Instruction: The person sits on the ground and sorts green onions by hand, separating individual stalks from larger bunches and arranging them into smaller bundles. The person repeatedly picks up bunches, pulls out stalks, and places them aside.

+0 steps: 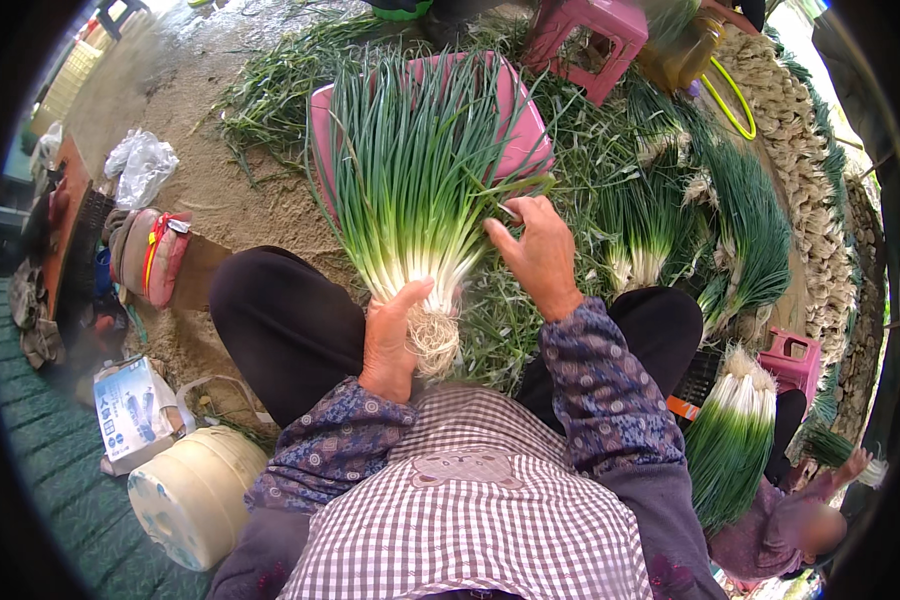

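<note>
My left hand grips a large fanned bunch of green onions low on the white stems, just above the tangled roots. The green tops spread away from me over a pink plastic stool. At the right edge of the bunch, my right hand has its thumb and forefinger apart; a small pale, shiny thing, too small to name, shows by the forefinger. Near those fingertips a yellowish-green leaf sticks out sideways from the bunch. Whether the right hand grips it cannot be told.
Leaf trimmings litter the ground. Bundled green onions lie at right, beside long rows of stacked bundles. Another bundle lies lower right, near a co-worker. A cream plastic tub and a box are at lower left.
</note>
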Tool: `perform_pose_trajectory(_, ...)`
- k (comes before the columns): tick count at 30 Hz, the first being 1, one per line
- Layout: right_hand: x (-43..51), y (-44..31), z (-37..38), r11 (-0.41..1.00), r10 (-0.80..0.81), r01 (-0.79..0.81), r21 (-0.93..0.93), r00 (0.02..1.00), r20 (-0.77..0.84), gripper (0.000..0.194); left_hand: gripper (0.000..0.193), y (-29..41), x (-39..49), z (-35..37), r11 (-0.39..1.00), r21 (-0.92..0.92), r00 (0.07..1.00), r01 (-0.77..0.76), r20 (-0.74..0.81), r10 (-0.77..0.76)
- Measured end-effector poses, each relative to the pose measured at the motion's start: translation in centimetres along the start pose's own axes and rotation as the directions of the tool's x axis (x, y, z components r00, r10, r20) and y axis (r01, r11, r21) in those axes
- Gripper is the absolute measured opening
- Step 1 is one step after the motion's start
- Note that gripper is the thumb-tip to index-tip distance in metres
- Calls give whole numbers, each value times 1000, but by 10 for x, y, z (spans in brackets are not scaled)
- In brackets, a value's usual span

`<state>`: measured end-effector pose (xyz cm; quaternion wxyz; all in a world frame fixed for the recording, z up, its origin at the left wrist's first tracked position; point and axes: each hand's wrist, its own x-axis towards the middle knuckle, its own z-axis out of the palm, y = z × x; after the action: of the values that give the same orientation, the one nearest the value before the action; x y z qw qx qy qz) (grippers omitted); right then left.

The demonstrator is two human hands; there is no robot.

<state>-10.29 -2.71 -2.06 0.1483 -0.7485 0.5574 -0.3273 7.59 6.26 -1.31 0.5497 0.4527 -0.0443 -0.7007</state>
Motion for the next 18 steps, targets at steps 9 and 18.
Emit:
perform_pose_trajectory(9, -52, 39, -48, 903, 178, -100, -419, 972, 152, 15, 31, -1, -4, -2, 999, -41, 1000, -12, -8, 12)
perform_pose_trajectory(18, 5, -69, 10, 950, -296, 263, 167, 928, 225, 17, 30, -6, 2, -6, 986, -77, 989, -149, -1, 149)
